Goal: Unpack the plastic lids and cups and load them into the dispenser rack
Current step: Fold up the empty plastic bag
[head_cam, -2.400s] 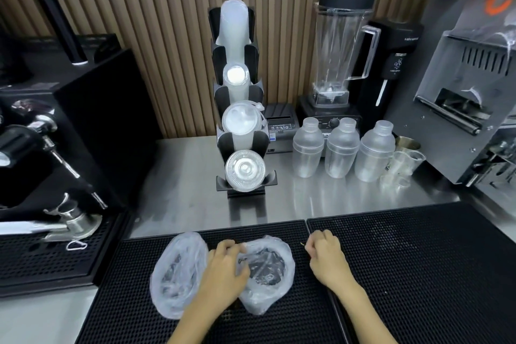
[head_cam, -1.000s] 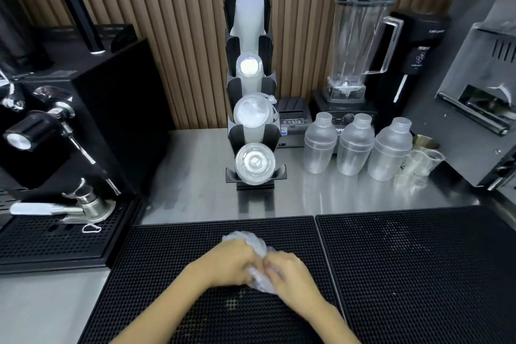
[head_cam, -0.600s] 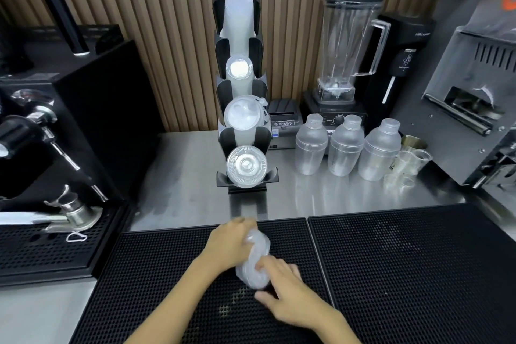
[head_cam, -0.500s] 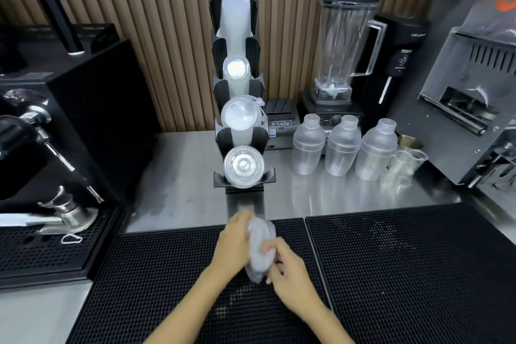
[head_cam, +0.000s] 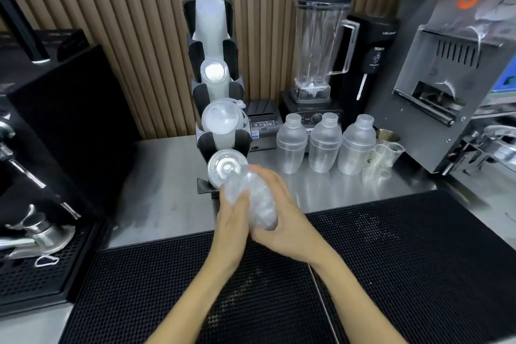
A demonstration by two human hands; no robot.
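Hands at frame centre, both on a crumpled clear plastic bag (head_cam: pixel 252 200): left hand (head_cam: pixel 233 225) has its fingers curled up round the bag's left side, right hand (head_cam: pixel 282 215) cups it from the right and behind, fingers wrapped over. Bag is held off the surface, above the seam where the steel counter (head_cam: pixel 167 190) meets the near black mesh mats (head_cam: pixel 173 288); its top end overlaps the flat lid (head_cam: pixel 223 167) in the bottom slot of the dispenser rack (head_cam: pixel 216 145), can't tell if touching. Rack stands upper centre, its higher slots loaded with cup and lid stacks. Right of the rack: three frosted shakers (head_cam: pixel 325 148) in a row, just beside each other, small clear cups (head_cam: pixel 384 158) near them, blender (head_cam: pixel 321 42) behind. Espresso machine (head_cam: pixel 42 134) blocks the left edge, steel sealer unit (head_cam: pixel 458 86) the right. Open mat surface runs lower right.
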